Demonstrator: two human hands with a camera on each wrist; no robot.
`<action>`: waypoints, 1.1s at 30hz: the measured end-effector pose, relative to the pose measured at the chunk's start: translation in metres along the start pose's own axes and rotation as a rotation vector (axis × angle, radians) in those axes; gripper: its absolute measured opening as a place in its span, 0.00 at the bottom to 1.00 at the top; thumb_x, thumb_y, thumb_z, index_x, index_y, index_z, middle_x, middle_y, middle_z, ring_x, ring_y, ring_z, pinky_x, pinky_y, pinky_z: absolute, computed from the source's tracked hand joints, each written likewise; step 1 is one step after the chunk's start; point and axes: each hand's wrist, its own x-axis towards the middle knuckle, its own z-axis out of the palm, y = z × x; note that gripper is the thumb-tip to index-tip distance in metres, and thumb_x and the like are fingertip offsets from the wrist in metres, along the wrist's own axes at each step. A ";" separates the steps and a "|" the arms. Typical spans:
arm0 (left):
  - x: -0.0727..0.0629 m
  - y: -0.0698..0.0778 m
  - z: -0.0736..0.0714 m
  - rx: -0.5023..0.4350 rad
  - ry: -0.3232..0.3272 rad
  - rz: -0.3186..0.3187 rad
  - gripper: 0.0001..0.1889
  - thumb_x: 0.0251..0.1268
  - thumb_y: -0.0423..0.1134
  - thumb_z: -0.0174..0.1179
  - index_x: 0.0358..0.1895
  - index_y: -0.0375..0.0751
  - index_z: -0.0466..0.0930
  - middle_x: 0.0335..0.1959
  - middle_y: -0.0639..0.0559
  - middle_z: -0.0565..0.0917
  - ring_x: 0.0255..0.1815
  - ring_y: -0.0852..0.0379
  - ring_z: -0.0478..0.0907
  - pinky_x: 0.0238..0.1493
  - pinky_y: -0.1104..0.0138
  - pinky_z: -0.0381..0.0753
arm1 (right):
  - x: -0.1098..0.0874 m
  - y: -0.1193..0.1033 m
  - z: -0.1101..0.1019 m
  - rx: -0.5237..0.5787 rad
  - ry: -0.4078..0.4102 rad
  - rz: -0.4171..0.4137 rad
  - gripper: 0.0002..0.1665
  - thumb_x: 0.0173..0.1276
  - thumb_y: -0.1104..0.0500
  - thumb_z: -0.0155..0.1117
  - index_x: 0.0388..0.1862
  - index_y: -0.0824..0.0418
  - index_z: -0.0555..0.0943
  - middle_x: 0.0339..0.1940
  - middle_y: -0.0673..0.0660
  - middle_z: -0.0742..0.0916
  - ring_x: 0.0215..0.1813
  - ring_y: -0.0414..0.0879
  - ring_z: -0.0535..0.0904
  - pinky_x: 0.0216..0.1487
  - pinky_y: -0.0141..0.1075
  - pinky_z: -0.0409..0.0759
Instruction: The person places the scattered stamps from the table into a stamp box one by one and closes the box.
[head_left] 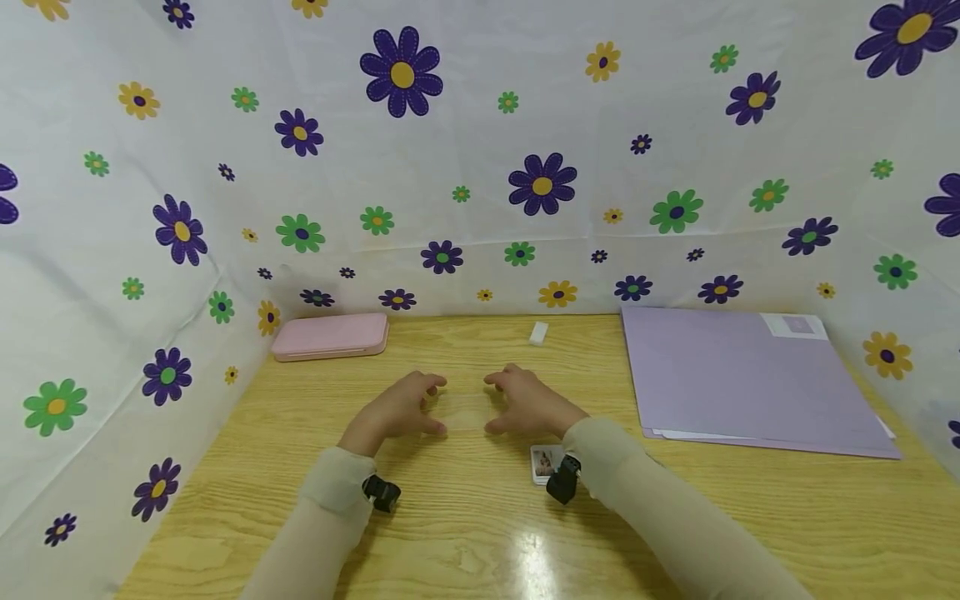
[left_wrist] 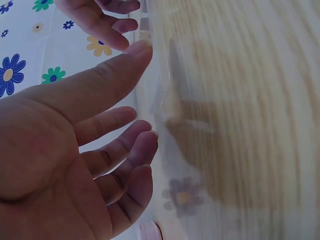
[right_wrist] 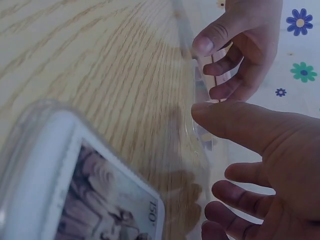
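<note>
Between the two hands lies a thin, see-through plastic piece (head_left: 465, 411), its faint outline barely visible on the wooden table. My left hand (head_left: 401, 406) is at its left end, fingers loosely bent and spread from the thumb. From the other side my right hand (head_left: 528, 403) faces it in a similar pose. Neither hand grips anything; whether the fingertips touch the plastic I cannot tell. Under the right wrist is a small clear-cased card with a stamp-like picture (right_wrist: 110, 200), marked 150 in the right wrist view; the sleeve and wrist camera partly cover it from above.
A pink case (head_left: 330, 337) stands at the back left. Near the back edge is a small white block (head_left: 538, 333). Purple folders with papers (head_left: 750, 383) lie at the right. A flower-printed cloth (head_left: 465, 125) encloses the table's back and sides.
</note>
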 end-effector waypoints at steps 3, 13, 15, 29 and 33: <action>0.000 -0.001 0.000 0.018 -0.023 0.001 0.42 0.51 0.39 0.77 0.70 0.36 0.68 0.53 0.44 0.73 0.44 0.51 0.72 0.51 0.56 0.74 | 0.003 -0.001 0.002 -0.014 -0.018 -0.008 0.45 0.57 0.51 0.78 0.70 0.64 0.70 0.53 0.58 0.76 0.54 0.53 0.72 0.55 0.47 0.73; 0.001 -0.004 0.003 0.043 -0.031 0.005 0.40 0.52 0.38 0.77 0.70 0.40 0.70 0.48 0.47 0.71 0.43 0.52 0.69 0.47 0.58 0.73 | 0.006 -0.004 0.001 -0.063 -0.044 -0.019 0.39 0.57 0.51 0.77 0.65 0.62 0.75 0.52 0.56 0.75 0.54 0.51 0.72 0.57 0.45 0.73; 0.001 -0.004 0.003 0.044 -0.030 0.009 0.39 0.52 0.38 0.76 0.69 0.40 0.71 0.47 0.47 0.71 0.42 0.52 0.69 0.46 0.58 0.72 | 0.006 -0.004 0.001 -0.055 -0.042 -0.025 0.37 0.57 0.52 0.77 0.64 0.62 0.76 0.51 0.56 0.75 0.53 0.51 0.72 0.57 0.46 0.73; -0.001 -0.004 0.010 0.013 0.006 0.020 0.33 0.51 0.33 0.76 0.63 0.43 0.76 0.48 0.47 0.73 0.40 0.52 0.70 0.46 0.58 0.72 | 0.008 -0.003 0.000 -0.009 -0.012 -0.028 0.33 0.54 0.54 0.79 0.58 0.64 0.78 0.40 0.51 0.79 0.40 0.46 0.73 0.45 0.41 0.74; -0.005 -0.004 0.010 -0.018 0.027 0.015 0.34 0.51 0.32 0.76 0.64 0.42 0.74 0.52 0.46 0.76 0.44 0.52 0.73 0.52 0.56 0.74 | 0.007 -0.005 -0.001 0.004 -0.005 -0.023 0.34 0.55 0.54 0.79 0.58 0.64 0.78 0.41 0.52 0.80 0.41 0.46 0.74 0.46 0.42 0.74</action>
